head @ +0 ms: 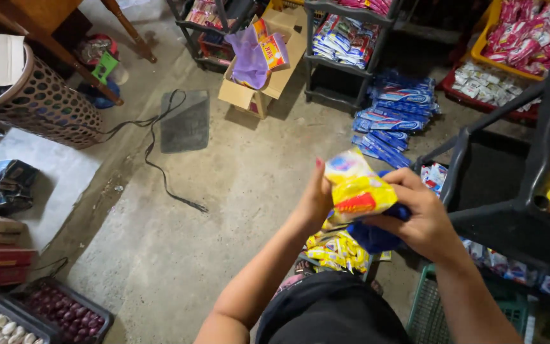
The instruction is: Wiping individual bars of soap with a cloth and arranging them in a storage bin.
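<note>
- The left hand [316,200] is raised in the middle of the view, its palm pressed against the left side of a yellow packet [356,189]; the fingers lie behind the packet and are mostly hidden, so only the thumb edge and one painted nail at the top show.
- The right hand [420,220] is closed on the packet from the right: the fingers curl over its right edge and lower corner, with the thumb underneath.
- The yellow packet, with a red patch on its front, sits between the two hands, tilted, its top corner standing above both sets of fingers.
- A blue cloth [375,236] is bunched under the right hand, touching the bottom of the packet; whether the fingers also grip it cannot be told.
- Below the hands, more yellow packets [338,251] lie in a heap near the person's lap.
- A pile of blue packets [394,118] lies on the concrete floor [237,191] beyond the hands, beside a dark metal rack [517,185].
- Further off stands an open cardboard box [259,76] holding a purple cloth.
- To the left are a tan mesh basket [49,105] and a black cable [160,165] trailing over the floor.
</note>
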